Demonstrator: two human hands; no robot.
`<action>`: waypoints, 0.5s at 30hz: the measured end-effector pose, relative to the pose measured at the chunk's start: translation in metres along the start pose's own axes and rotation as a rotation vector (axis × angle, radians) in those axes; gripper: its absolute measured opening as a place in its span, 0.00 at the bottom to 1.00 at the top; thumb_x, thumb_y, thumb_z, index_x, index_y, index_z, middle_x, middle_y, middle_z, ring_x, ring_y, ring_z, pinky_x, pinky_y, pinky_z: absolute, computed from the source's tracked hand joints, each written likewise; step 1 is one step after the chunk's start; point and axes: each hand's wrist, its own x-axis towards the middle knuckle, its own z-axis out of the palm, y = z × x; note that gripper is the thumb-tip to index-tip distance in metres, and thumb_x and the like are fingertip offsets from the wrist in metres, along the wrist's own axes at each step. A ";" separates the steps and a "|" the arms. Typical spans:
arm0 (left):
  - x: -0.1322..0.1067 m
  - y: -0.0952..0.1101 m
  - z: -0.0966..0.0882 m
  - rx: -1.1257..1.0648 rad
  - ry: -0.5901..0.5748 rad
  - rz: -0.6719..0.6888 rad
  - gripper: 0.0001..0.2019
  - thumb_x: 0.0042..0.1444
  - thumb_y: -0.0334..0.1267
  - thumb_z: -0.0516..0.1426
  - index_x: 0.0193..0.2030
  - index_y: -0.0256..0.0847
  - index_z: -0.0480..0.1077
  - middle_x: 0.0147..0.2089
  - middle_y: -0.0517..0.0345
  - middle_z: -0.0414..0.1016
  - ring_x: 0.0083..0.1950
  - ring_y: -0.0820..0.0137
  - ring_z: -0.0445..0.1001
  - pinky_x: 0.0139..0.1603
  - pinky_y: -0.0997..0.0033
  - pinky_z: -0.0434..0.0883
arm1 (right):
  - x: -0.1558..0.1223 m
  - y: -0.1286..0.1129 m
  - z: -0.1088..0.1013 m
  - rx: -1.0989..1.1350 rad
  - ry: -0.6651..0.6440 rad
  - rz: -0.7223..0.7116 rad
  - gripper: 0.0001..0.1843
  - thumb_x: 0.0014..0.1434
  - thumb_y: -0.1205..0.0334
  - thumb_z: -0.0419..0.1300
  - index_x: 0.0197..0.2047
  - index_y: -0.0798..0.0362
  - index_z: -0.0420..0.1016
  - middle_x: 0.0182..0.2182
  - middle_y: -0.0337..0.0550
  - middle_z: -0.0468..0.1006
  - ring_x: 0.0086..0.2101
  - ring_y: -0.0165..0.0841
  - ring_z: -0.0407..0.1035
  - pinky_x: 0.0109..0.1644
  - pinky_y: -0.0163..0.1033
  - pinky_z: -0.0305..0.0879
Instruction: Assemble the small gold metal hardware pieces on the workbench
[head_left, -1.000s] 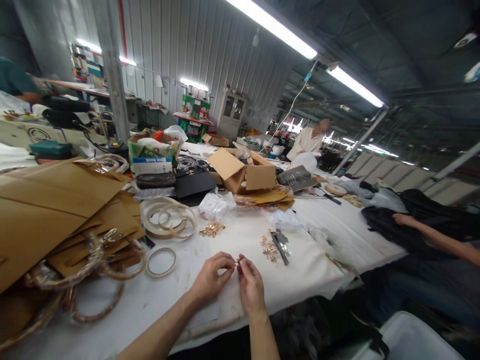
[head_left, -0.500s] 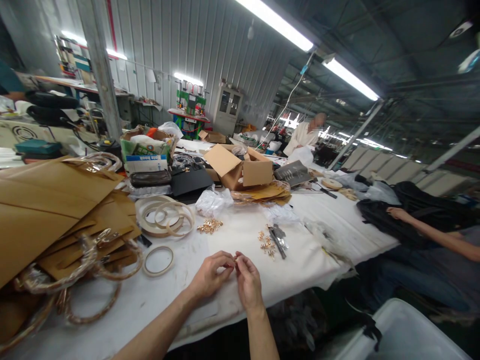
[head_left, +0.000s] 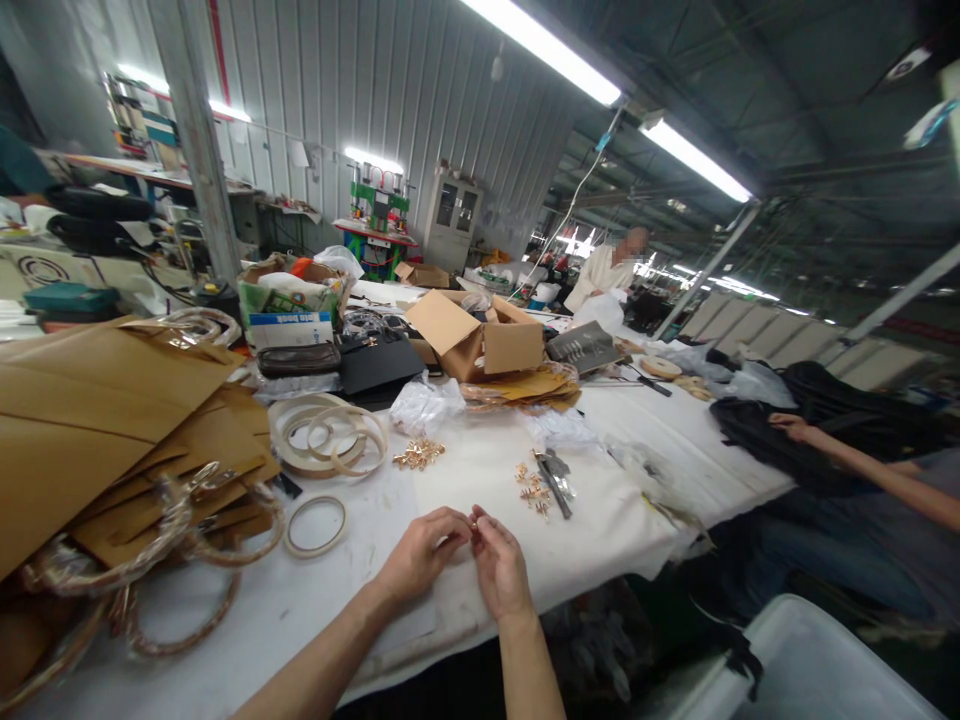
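Over the white-covered table (head_left: 405,580) my left hand (head_left: 427,548) and my right hand (head_left: 499,562) meet at the fingertips. Both are closed in a pinch on one small gold metal piece (head_left: 474,524), mostly hidden by the fingers. Beyond my left hand lies a pile of small gold metal parts (head_left: 420,455). More gold parts (head_left: 533,492) are scattered past my right hand, beside a dark flat tool (head_left: 553,487) and a small clear plastic bag. A roll of pale tape (head_left: 316,549) lies left of my left hand.
Brown flat panels (head_left: 112,410) and plastic-wrapped ring handles (head_left: 184,640) crowd the left. Further back are tape rolls (head_left: 285,452) and an open cardboard box (head_left: 510,345). A co-worker's arm (head_left: 862,460) reaches over black material at right. A white bin (head_left: 825,660) stands below.
My hands stay together at nearly the same spot, with a slight shift of the fingers around the small piece. The view has moved slightly.
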 end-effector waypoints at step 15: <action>0.000 -0.006 -0.002 -0.022 0.032 -0.012 0.06 0.68 0.36 0.57 0.41 0.42 0.76 0.45 0.52 0.81 0.46 0.66 0.78 0.50 0.67 0.73 | 0.001 -0.003 0.001 -0.055 -0.098 0.032 0.14 0.51 0.53 0.76 0.36 0.52 0.83 0.47 0.46 0.83 0.46 0.39 0.75 0.56 0.45 0.71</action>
